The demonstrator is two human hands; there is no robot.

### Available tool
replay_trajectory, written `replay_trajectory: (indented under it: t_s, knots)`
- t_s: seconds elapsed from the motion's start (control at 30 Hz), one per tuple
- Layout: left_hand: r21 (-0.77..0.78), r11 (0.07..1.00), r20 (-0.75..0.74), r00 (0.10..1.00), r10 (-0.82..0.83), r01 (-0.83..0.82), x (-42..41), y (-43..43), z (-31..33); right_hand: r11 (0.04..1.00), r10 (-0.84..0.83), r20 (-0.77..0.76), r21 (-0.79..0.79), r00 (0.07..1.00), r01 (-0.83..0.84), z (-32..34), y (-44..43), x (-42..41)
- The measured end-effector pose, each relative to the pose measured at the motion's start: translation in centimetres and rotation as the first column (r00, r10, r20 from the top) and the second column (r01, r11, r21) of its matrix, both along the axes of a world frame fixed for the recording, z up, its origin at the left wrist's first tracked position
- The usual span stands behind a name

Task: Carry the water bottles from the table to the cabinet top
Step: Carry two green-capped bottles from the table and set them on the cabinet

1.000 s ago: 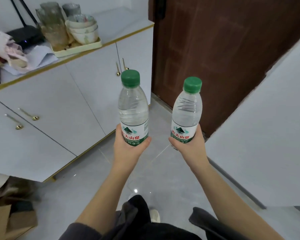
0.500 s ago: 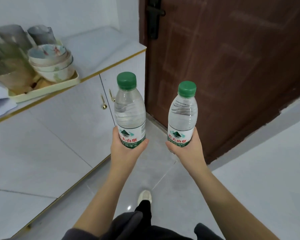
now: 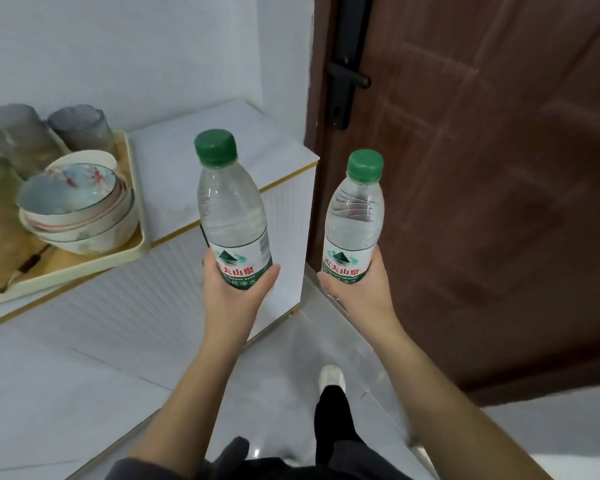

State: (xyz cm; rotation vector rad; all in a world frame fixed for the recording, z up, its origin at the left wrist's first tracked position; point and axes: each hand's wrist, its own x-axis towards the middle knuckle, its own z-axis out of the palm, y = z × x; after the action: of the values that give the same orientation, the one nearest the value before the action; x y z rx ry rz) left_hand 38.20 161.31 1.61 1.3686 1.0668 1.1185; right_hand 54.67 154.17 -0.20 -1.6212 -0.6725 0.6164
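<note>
A person stands before the white gold-edged cabinet top (image 3: 222, 133). The left hand (image 3: 238, 289) grips one clear green-capped plastic water bottle (image 3: 231, 209) upright by its base, above the cabinet's front edge; the right hand (image 3: 355, 289) grips a second such bottle (image 3: 355, 216) beside the brown door (image 3: 482, 168). A cream tray (image 3: 132, 237) carries stacked bowls (image 3: 80, 206).

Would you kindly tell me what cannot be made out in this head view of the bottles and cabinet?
1. Head view: bases of the left bottle and right bottle, hidden by the left hand and right hand gripping them.
2. Head view: the tray and glasses, cut off by the left edge; the glasses are blurred.
3. Head view: small label print, too small and partly covered by the hands.
</note>
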Motion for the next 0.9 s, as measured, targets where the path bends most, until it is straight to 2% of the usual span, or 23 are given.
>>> replay_trajectory:
  t_s: [0.2,0.5,0.9]
  knots:
    - [0.078,0.987,-0.057,0.987,0.148,-0.144,5.7,8.0,-0.3,0.987,0.155,0.016,0.033,0.988,-0.156,-0.3,10.4,6.6]
    - [0.072,0.937,-0.101,0.932,0.348,-0.342,12.0,17.9,0.3,0.935,0.347,0.094,0.041,0.933,-0.352,1.1,24.8,12.6]
    - [-0.004,0.949,-0.141,0.939,0.312,-0.316,14.4,24.3,-1.2,0.918,0.397,0.082,-0.026,0.914,-0.397,-1.2,32.5,14.4]
